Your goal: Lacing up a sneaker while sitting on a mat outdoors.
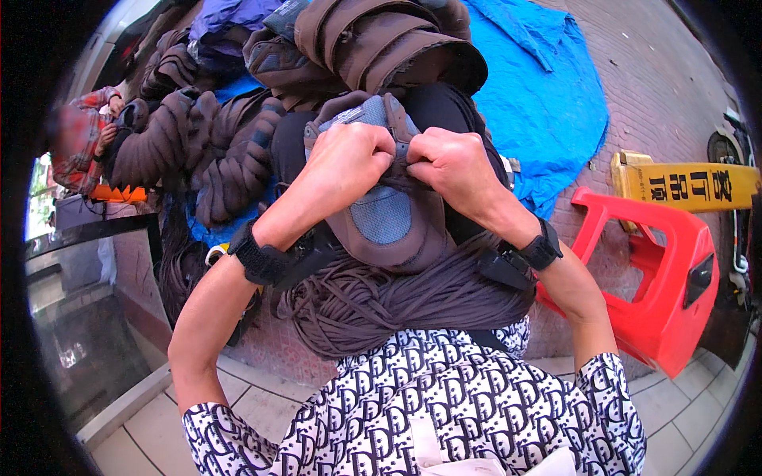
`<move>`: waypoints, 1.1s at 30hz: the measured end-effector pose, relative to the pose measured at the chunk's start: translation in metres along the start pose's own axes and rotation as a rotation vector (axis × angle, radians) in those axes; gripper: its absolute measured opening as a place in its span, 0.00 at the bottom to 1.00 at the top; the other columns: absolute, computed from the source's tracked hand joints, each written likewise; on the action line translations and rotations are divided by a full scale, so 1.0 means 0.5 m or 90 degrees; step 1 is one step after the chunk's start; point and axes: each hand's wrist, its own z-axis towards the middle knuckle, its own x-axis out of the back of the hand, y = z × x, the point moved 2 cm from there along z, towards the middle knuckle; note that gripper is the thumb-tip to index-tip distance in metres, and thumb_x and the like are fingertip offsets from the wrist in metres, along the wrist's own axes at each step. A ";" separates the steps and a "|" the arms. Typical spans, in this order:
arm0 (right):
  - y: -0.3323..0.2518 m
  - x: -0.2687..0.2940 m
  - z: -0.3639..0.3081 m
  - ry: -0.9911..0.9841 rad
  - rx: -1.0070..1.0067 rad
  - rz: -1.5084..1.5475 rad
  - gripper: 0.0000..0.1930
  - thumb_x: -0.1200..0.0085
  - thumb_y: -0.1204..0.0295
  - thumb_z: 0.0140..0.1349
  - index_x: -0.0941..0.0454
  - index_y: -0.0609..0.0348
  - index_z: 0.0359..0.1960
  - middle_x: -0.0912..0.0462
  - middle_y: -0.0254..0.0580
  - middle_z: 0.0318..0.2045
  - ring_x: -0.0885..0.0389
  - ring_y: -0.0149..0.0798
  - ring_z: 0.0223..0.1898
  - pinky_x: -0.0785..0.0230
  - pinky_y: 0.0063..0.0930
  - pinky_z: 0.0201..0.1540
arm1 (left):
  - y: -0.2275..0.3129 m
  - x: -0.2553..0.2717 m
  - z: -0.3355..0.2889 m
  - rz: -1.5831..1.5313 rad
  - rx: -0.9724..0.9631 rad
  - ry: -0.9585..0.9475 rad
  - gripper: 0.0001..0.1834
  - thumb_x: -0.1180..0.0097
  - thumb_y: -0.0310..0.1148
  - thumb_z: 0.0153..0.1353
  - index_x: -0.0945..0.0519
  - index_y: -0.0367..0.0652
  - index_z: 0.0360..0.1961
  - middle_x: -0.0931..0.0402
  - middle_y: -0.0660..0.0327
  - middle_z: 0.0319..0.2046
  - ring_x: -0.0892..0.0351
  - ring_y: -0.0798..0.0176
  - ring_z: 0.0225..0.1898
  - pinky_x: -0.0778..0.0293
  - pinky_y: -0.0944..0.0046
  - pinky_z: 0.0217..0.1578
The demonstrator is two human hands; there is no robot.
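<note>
A brown shoe upper (382,218) with a blue mesh toe lies across my lap, its toe toward me. My left hand (353,155) is closed at the left side of its lacing flaps, fingers curled into a pinch. Opposite it, my right hand (454,163) pinches at the right edge of the eyelet area. The hands are a small gap apart. Their fingertips are partly hidden, so I cannot tell whether a lace is in them too. A thick bundle of dark brown shoelaces (405,297) rests on my lap below the upper.
Nested stacks of brown shoe uppers (389,47) stand just ahead, with more stacks (159,143) at left. A blue tarp (548,103) covers the ground. At right are a red plastic stool (675,230) and a yellow board (683,184). A person in plaid (78,147) is at far left.
</note>
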 end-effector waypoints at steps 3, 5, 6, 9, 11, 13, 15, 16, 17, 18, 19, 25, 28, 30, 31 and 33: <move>-0.010 -0.002 0.005 0.012 0.028 -0.013 0.01 0.49 0.75 0.43 0.28 0.58 0.18 0.26 0.44 0.17 0.24 0.45 0.21 0.31 0.35 0.23 | 0.005 -0.003 -0.001 0.004 -0.005 0.008 0.09 0.49 0.29 0.48 0.22 0.36 0.29 0.24 0.50 0.23 0.22 0.54 0.27 0.30 0.60 0.30; -0.020 -0.005 0.009 0.008 0.046 -0.039 0.01 0.50 0.76 0.43 0.28 0.58 0.18 0.26 0.44 0.17 0.24 0.45 0.20 0.31 0.35 0.23 | 0.007 -0.005 -0.001 0.007 -0.004 0.009 0.09 0.49 0.29 0.48 0.23 0.36 0.29 0.24 0.50 0.23 0.22 0.54 0.27 0.30 0.60 0.30; -0.027 -0.011 0.010 -0.006 0.060 -0.134 0.02 0.51 0.76 0.44 0.28 0.58 0.17 0.26 0.45 0.17 0.23 0.44 0.21 0.31 0.35 0.23 | 0.007 -0.006 -0.001 0.000 0.003 0.012 0.09 0.51 0.28 0.47 0.22 0.37 0.28 0.24 0.49 0.25 0.23 0.50 0.30 0.30 0.57 0.32; -0.032 -0.019 0.012 -0.008 0.078 -0.204 0.01 0.51 0.76 0.43 0.28 0.59 0.18 0.26 0.46 0.17 0.22 0.43 0.21 0.30 0.33 0.23 | 0.001 -0.008 -0.002 -0.027 0.018 0.013 0.10 0.53 0.27 0.46 0.20 0.38 0.28 0.24 0.47 0.27 0.24 0.46 0.32 0.30 0.54 0.35; -0.018 -0.020 0.010 0.014 -0.013 0.004 0.03 0.48 0.77 0.41 0.28 0.61 0.20 0.26 0.47 0.18 0.22 0.43 0.22 0.31 0.31 0.24 | -0.007 -0.008 -0.002 -0.047 0.024 0.015 0.11 0.53 0.27 0.45 0.20 0.39 0.28 0.24 0.48 0.27 0.24 0.46 0.32 0.30 0.54 0.35; 0.003 -0.020 -0.002 0.023 -0.188 0.204 0.11 0.43 0.79 0.37 0.30 0.62 0.25 0.27 0.47 0.19 0.23 0.43 0.22 0.32 0.31 0.24 | -0.014 -0.011 -0.001 -0.108 0.004 -0.002 0.12 0.52 0.27 0.45 0.20 0.40 0.30 0.23 0.48 0.27 0.23 0.47 0.33 0.29 0.54 0.36; 0.004 -0.023 -0.009 0.042 -0.093 0.177 0.11 0.42 0.79 0.38 0.30 0.61 0.26 0.27 0.47 0.19 0.23 0.44 0.22 0.32 0.31 0.24 | -0.017 -0.014 0.006 -0.060 -0.042 -0.022 0.12 0.51 0.28 0.45 0.20 0.40 0.32 0.23 0.49 0.26 0.23 0.49 0.30 0.29 0.57 0.34; 0.001 -0.024 -0.012 0.046 -0.034 0.144 0.11 0.42 0.78 0.39 0.30 0.61 0.26 0.27 0.46 0.19 0.22 0.44 0.23 0.32 0.31 0.24 | -0.017 -0.019 0.011 0.001 -0.069 -0.065 0.13 0.50 0.28 0.46 0.20 0.41 0.34 0.23 0.50 0.24 0.22 0.52 0.28 0.28 0.59 0.32; -0.001 -0.024 -0.014 0.048 -0.002 0.105 0.12 0.42 0.78 0.40 0.30 0.59 0.28 0.26 0.45 0.19 0.22 0.44 0.23 0.32 0.31 0.25 | -0.017 -0.017 0.016 -0.008 -0.090 -0.039 0.13 0.50 0.28 0.46 0.20 0.41 0.34 0.23 0.50 0.24 0.22 0.52 0.28 0.28 0.59 0.32; -0.002 -0.023 -0.015 0.049 0.001 0.105 0.12 0.42 0.78 0.40 0.30 0.59 0.28 0.26 0.45 0.19 0.22 0.44 0.23 0.32 0.31 0.25 | -0.017 -0.017 0.020 0.015 -0.104 -0.062 0.12 0.50 0.28 0.45 0.20 0.40 0.32 0.24 0.50 0.23 0.22 0.51 0.28 0.29 0.58 0.32; -0.002 -0.020 -0.013 0.047 -0.007 0.110 0.14 0.42 0.78 0.40 0.30 0.58 0.30 0.25 0.44 0.19 0.22 0.44 0.23 0.31 0.31 0.25 | -0.017 -0.018 0.021 0.039 -0.117 -0.086 0.11 0.50 0.28 0.45 0.20 0.40 0.31 0.24 0.49 0.23 0.23 0.50 0.28 0.29 0.57 0.33; 0.018 0.011 0.015 -0.116 -0.001 0.132 0.26 0.43 0.75 0.41 0.30 0.52 0.47 0.22 0.44 0.21 0.21 0.45 0.25 0.30 0.34 0.27 | -0.017 -0.010 0.006 0.036 -0.079 -0.074 0.07 0.49 0.29 0.46 0.22 0.38 0.26 0.25 0.48 0.23 0.23 0.48 0.29 0.29 0.56 0.31; 0.025 0.006 0.029 -0.098 0.106 0.014 0.22 0.42 0.72 0.41 0.28 0.53 0.43 0.22 0.46 0.21 0.22 0.48 0.24 0.30 0.37 0.26 | -0.016 -0.007 0.004 0.038 -0.086 -0.079 0.08 0.48 0.30 0.46 0.22 0.38 0.27 0.25 0.48 0.23 0.23 0.48 0.29 0.29 0.56 0.31; 0.027 -0.005 0.036 -0.111 0.122 -0.032 0.21 0.42 0.71 0.41 0.28 0.53 0.41 0.23 0.47 0.21 0.22 0.49 0.24 0.31 0.38 0.26 | -0.015 -0.008 0.004 0.030 -0.081 -0.090 0.08 0.49 0.30 0.46 0.21 0.39 0.26 0.25 0.49 0.23 0.23 0.48 0.28 0.29 0.55 0.31; 0.026 -0.009 0.041 -0.124 0.155 -0.023 0.20 0.41 0.70 0.40 0.27 0.52 0.40 0.23 0.47 0.19 0.23 0.49 0.23 0.31 0.38 0.25 | -0.015 -0.010 0.004 0.023 -0.072 -0.104 0.08 0.49 0.30 0.46 0.20 0.40 0.26 0.24 0.49 0.23 0.23 0.48 0.28 0.29 0.54 0.31; 0.021 -0.009 0.053 -0.138 0.190 -0.011 0.20 0.41 0.69 0.39 0.27 0.52 0.39 0.24 0.47 0.18 0.23 0.49 0.22 0.31 0.39 0.24 | -0.015 -0.013 0.004 0.030 -0.067 -0.101 0.08 0.50 0.29 0.46 0.20 0.40 0.26 0.24 0.49 0.23 0.23 0.48 0.28 0.29 0.54 0.31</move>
